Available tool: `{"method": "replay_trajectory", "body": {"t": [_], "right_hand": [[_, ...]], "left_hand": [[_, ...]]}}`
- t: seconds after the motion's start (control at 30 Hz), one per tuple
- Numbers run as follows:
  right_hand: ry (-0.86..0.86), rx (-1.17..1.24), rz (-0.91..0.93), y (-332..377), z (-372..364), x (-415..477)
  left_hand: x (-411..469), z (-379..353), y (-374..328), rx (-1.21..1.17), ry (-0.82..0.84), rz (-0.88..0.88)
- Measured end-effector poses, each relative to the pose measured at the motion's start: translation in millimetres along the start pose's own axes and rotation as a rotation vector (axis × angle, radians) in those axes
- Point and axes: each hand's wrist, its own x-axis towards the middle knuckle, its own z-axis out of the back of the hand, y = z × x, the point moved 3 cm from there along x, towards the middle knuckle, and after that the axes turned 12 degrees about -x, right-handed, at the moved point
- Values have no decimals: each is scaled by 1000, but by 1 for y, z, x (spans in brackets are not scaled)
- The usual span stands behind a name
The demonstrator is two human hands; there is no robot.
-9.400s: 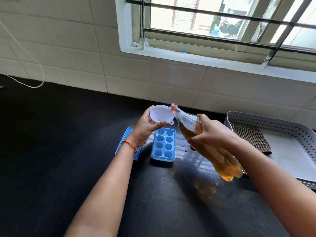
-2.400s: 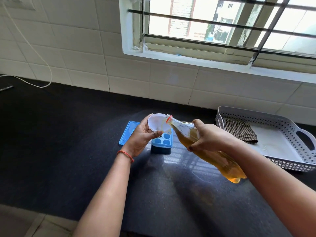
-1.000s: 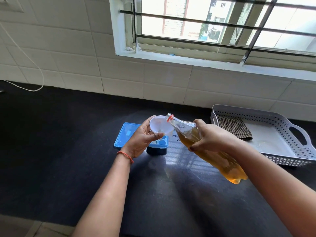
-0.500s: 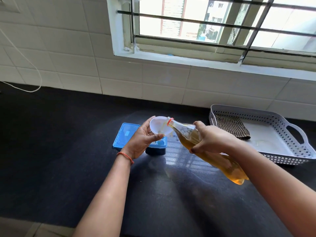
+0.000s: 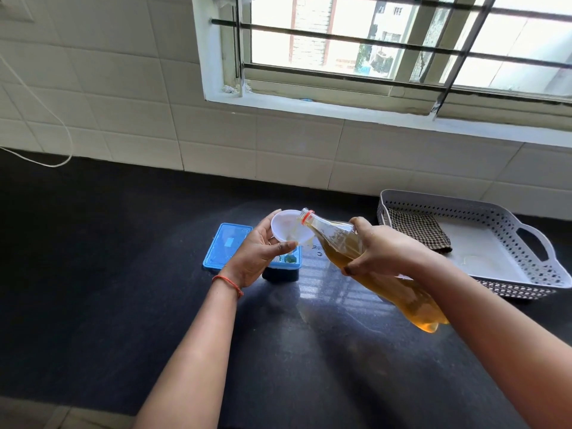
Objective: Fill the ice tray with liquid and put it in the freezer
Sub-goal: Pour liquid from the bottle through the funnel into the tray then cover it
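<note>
My left hand [image 5: 260,258] pinches the white funnel [image 5: 286,226] by its rim, over the near end of the blue ice tray [image 5: 294,265]. The tray sits on the dark surface [image 5: 123,274] beside its blue lid [image 5: 227,244]. My right hand [image 5: 380,252] grips the plastic bottle [image 5: 332,238] round its shoulder, mouth tipped over the funnel's bowl, amber liquid running in.

My hand and the funnel hide most of the tray, so I can't watch the cell fill; overfilling looks the likeliest slip. A steeper tilt could make the bottle glug and swamp the funnel. If the spout drifts off a cell, liquid lands on the surface, where a few drops [image 5: 317,250] already lie. A brimming tray would slosh on the way to the freezer.
</note>
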Motion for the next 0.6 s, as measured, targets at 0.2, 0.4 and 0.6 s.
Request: {"method": "replay_trajectory", "body": {"t": [0.2, 0.4, 0.6], "right_hand": [[-21, 31, -10, -2, 0, 4], [-28, 34, -7, -2, 1, 9], [-23, 19, -17, -2, 5, 13]], "left_hand": [[3, -1, -3, -22, -10, -31], [11, 0, -5, -33, -14, -43], [17, -3, -5, -23, 12, -41]]}}
